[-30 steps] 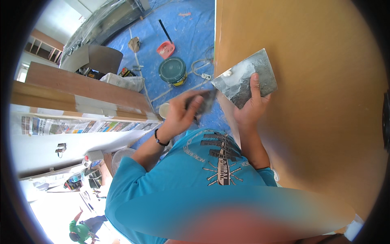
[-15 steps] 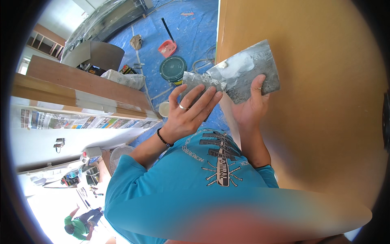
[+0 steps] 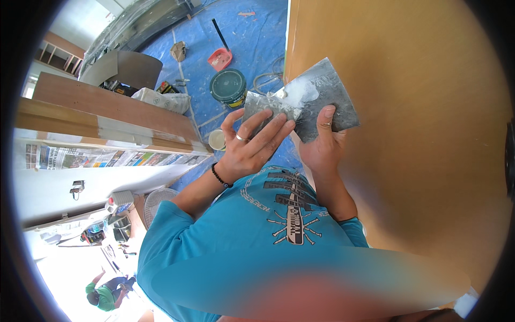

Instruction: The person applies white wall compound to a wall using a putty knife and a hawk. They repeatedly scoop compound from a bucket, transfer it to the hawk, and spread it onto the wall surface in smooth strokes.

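Note:
My left hand [image 3: 252,147] grips a small, smeared metal scraper blade [image 3: 257,101], fingers laid across its face and a ring on one of them. The blade touches or overlaps the left part of a larger square metal plate [image 3: 335,91] that carries white putty [image 3: 300,92] near that side. That plate is held in my right hand [image 3: 326,142], its thumb pressed on the face.
A tan panel [image 3: 418,134] stands at right, a wooden ledge [image 3: 112,107] at left. On blue floor sheeting [image 3: 193,27] are a lidded bucket [image 3: 227,86], red dustpan [image 3: 219,58] and pale container [image 3: 216,139]. A co-worker in green [image 3: 107,295] is at lower left.
My left hand has turned over and risen, bringing the small blade onto the left side of the larger plate. The plate rose, then shifted slightly down and left.

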`<state>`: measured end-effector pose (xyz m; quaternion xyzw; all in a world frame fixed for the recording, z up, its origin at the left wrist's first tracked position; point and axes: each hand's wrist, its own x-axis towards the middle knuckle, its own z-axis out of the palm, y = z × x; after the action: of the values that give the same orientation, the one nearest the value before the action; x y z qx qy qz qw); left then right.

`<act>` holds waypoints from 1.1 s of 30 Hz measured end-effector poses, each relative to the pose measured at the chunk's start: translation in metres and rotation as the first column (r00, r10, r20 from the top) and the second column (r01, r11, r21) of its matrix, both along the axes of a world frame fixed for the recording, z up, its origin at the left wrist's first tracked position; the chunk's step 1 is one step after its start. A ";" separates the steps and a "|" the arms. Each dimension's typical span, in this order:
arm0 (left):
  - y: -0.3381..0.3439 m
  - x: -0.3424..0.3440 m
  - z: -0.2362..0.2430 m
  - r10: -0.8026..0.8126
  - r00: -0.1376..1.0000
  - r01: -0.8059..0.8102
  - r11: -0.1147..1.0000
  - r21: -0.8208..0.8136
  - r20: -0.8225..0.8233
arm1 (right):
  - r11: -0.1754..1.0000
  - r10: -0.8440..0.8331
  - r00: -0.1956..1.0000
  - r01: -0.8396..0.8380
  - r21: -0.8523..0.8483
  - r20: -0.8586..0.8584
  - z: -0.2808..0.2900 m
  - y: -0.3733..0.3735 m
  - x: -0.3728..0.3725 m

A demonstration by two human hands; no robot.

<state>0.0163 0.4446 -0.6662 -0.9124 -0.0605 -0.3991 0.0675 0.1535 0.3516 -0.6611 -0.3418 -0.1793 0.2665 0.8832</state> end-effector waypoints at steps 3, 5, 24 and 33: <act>0.001 0.000 -0.001 -0.002 1.000 0.002 1.000 0.002 0.000 | 0.999 0.025 0.999 -0.027 0.037 0.042 -0.004 0.000 0.001; 0.001 0.000 -0.002 -0.009 1.000 0.009 1.000 -0.008 0.003 | 0.999 0.027 0.997 -0.030 0.036 0.073 -0.005 0.000 -0.001; 0.006 0.004 -0.010 -0.061 0.997 0.062 0.998 -0.027 0.037 | 0.998 -0.066 0.993 0.067 -0.013 0.098 -0.001 0.004 -0.005; 0.006 0.005 -0.011 -0.069 0.997 0.069 0.998 0.000 0.040 | 0.993 -0.075 0.991 0.084 -0.079 0.109 0.009 0.000 -0.005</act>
<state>0.0210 0.4508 -0.6767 -0.9059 -0.0306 -0.4192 0.0517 0.1485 0.3513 -0.6518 -0.3990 -0.2006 0.2197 0.8673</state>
